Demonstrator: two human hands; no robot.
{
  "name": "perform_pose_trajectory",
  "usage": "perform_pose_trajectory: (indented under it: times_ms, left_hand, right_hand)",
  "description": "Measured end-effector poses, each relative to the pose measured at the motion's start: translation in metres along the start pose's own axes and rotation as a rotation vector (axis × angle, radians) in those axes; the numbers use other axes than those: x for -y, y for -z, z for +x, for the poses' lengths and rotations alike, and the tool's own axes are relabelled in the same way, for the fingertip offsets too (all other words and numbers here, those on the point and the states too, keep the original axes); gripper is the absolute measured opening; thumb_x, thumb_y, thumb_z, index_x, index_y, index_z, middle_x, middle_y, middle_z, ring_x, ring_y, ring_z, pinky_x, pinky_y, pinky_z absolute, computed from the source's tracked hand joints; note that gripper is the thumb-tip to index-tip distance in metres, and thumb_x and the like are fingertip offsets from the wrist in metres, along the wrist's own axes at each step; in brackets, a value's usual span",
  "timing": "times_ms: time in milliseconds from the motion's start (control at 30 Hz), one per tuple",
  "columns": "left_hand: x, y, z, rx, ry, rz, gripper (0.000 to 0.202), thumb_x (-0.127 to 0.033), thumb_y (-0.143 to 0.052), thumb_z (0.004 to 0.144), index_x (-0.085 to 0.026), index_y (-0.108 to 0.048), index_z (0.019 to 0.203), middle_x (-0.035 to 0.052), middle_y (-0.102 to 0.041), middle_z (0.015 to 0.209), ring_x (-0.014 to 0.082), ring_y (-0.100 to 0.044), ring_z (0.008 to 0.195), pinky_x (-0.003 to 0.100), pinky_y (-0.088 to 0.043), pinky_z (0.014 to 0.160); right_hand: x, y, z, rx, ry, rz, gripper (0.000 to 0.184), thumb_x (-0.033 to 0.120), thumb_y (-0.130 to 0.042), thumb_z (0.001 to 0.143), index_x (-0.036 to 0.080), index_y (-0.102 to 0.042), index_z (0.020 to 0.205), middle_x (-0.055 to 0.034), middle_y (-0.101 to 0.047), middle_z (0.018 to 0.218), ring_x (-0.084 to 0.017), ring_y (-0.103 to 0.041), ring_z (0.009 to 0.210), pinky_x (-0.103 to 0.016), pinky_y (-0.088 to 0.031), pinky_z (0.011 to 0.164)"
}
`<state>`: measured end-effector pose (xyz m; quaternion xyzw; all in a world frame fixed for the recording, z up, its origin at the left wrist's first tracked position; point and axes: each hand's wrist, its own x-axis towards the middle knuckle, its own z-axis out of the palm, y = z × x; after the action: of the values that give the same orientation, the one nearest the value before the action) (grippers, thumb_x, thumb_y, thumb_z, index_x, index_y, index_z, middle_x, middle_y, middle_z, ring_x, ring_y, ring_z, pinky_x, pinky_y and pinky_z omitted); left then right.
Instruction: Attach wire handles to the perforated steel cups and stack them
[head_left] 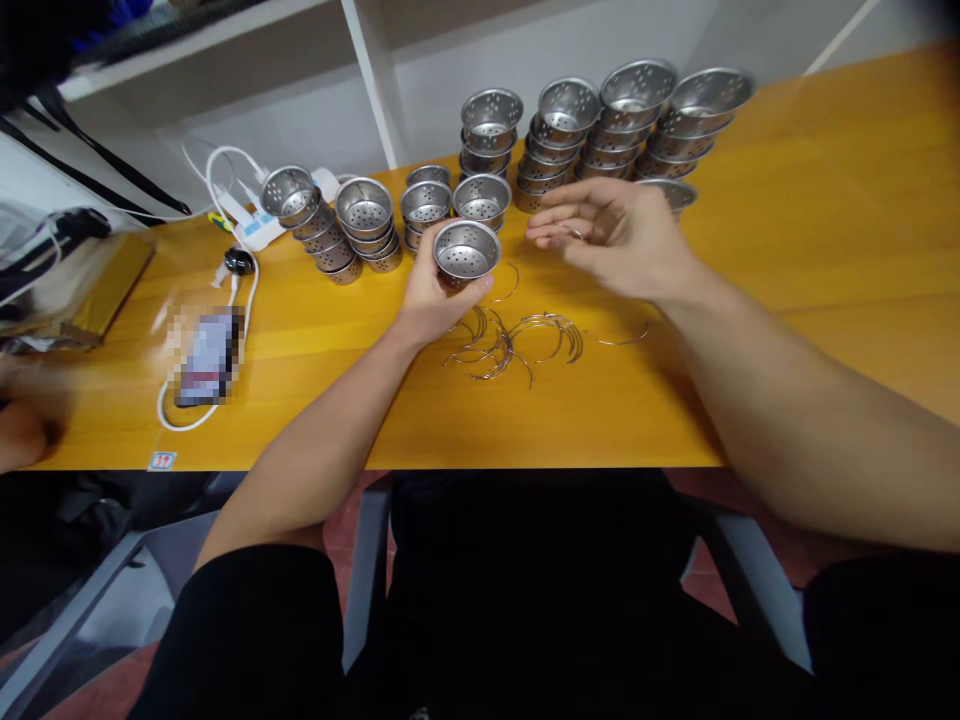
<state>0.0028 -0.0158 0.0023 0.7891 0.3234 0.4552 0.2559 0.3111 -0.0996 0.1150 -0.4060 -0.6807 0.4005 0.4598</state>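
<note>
We've got the left hand [429,290] wrapped round one perforated steel cup [466,250], gripping it from the side and holding it just above the yellow table [787,330], w/ its open mouth tilted toward us. The right hand [615,235] hovers close by to the cup's right, fingers loosely curled; something thin seems pinched at the fingertips, prob. a wire ring [574,232], but it's too fine for us to be sure, so we can't tell if that hand is truly grasping or just cupped. Risks as we judge them: the pile of wire rings [510,345] lies right under both wrists, so a forearm drag could scatter or tangle them; they look springy and interlocked, so lifting one may pull others along. The stacks of cups [600,130] behind lean visibly, esp. the far-right ones, and the low leaning stacks [341,225] at left do too; a knuckle bump from the right hand, which sits just in front of them, could topple a column. A one-handed side grip on a smooth cup could also slip. Hard to make out: one cup is mostly hidden behind the right hand; the phone [206,355] is blurred out; the cup's underside and the left-hand fingertips are out of sight; at the left edge another person's hand [22,430] is cut off and smeared.
</note>
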Motion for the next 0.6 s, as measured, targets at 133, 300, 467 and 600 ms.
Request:
perform_pose_trajectory:
  times_ms: [133,300,467,600]
  left_hand:
    - [-0.007,0.005,-0.001,-0.002,-0.048,0.021,0.107,-0.087,-0.095,0.105,-0.041,-0.046,0.189,0.0151,-0.07,0.179,0.0415,-0.076,0.171,0.066,-0.068,0.145]
    - [-0.04,0.011,-0.006,0.061,-0.022,-0.066,0.105,-0.093,-0.105,0.092,-0.033,-0.068,0.17,0.0148,-0.082,0.164,0.0385,-0.087,0.151,0.065,-0.077,0.133]
    - [-0.071,0.009,-0.012,0.282,0.004,-0.23,0.107,-0.101,-0.105,0.084,-0.027,-0.078,0.158,0.0123,-0.09,0.147,0.032,-0.092,0.129,0.055,-0.081,0.118]
    - [-0.072,0.002,-0.014,0.279,-0.011,-0.266,0.107,-0.097,-0.109,0.082,-0.022,-0.079,0.153,0.0124,-0.09,0.142,0.0299,-0.09,0.127,0.049,-0.078,0.114]
  right_hand:
    - [0.011,-0.005,-0.004,0.015,-0.044,-0.009,0.06,0.073,-0.103,0.103,0.042,-0.08,0.149,-0.008,-0.093,0.153,-0.041,-0.085,0.148,-0.076,-0.065,0.142]
    - [0.014,-0.019,-0.008,0.043,-0.048,0.027,0.062,0.087,-0.094,0.109,0.04,-0.084,0.149,-0.0106,-0.093,0.154,-0.043,-0.089,0.142,-0.077,-0.07,0.136]
    - [-0.007,-0.027,-0.003,0.028,-0.03,0.04,0.083,0.107,-0.085,0.107,0.041,-0.084,0.157,-0.012,-0.091,0.16,-0.045,-0.088,0.149,-0.07,-0.08,0.118]
    - [-0.025,-0.029,0.004,-0.017,0.011,0.217,0.082,0.098,-0.107,0.097,0.032,-0.087,0.141,-0.0136,-0.094,0.143,-0.037,-0.094,0.128,-0.059,-0.082,0.119]
